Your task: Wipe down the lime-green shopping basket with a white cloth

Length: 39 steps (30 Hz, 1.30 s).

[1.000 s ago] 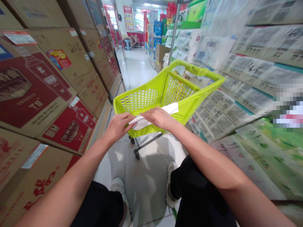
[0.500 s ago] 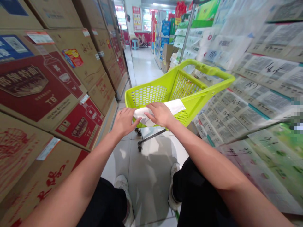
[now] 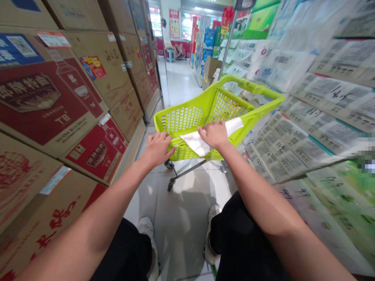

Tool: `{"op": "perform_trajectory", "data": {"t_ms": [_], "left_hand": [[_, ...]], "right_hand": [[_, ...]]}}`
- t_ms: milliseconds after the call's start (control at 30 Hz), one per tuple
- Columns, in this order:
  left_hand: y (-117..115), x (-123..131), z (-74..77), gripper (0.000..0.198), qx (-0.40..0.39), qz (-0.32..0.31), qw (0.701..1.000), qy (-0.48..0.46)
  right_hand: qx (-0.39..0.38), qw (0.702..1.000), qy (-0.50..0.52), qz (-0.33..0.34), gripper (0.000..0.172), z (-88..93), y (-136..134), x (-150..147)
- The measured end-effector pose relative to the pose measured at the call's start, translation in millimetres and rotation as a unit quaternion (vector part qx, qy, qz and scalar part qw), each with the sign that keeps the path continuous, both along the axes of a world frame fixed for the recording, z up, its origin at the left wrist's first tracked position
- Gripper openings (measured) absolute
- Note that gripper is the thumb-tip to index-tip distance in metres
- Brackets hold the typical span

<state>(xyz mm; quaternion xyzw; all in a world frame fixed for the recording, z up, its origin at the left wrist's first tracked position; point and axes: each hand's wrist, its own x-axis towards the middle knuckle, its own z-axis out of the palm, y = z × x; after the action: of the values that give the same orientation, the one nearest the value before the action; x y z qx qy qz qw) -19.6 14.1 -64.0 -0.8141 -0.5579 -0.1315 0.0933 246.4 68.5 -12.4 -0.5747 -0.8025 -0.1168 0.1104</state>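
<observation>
A lime-green shopping cart (image 3: 187, 113) stands sideways in front of me, its handle toward the right. My left hand (image 3: 158, 147) grips the near corner of the basket rim, fingers curled over the edge. Farther right along the same rim, my right hand (image 3: 216, 134) is closed over a white cloth (image 3: 196, 143) and presses it on the rim. One end of the cloth hangs down the outside of the basket, and the other reaches right past my fingers. Part of the cloth is hidden under my right hand.
Stacked cardboard cartons (image 3: 38, 86) line the left side. Wrapped paper packs (image 3: 331, 93) with handwritten prices rise on the right. A metal post (image 3: 228, 47) stands behind the cart. The tiled aisle runs on to a blue stool (image 3: 170, 55). My white shoes (image 3: 146, 226) are below.
My right hand has slid right along the rim with the cloth, away from my left hand. My left hand stays at the basket corner, now clear of the cloth.
</observation>
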Motion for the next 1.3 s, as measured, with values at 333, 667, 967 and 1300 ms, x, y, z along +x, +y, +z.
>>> {"op": "perform_trajectory", "data": {"t_ms": [333, 667, 967, 1300], "left_hand": [[8.3, -18.2, -4.4, 0.020, -0.036, -0.056, 0.997, -0.029], [3.9, -6.9, -5.5, 0.018, -0.049, -0.043, 0.997, -0.042], [2.6, -17.7, -6.9, 0.022, -0.039, -0.076, 0.996, -0.036], [0.7, -6.2, -8.5, 0.021, -0.029, -0.078, 0.995, -0.049]], "right_hand": [[-0.018, 0.987, 0.001, 0.158, 0.052, -10.2, -7.0, -27.4], [0.035, 0.993, 0.043, 0.108, 0.043, -14.3, -6.0, -0.5], [-0.042, 0.991, -0.019, 0.127, 0.049, 0.3, -6.4, -3.2], [-0.001, 0.994, -0.013, 0.111, 0.045, -7.5, -23.1, -12.7]]}}
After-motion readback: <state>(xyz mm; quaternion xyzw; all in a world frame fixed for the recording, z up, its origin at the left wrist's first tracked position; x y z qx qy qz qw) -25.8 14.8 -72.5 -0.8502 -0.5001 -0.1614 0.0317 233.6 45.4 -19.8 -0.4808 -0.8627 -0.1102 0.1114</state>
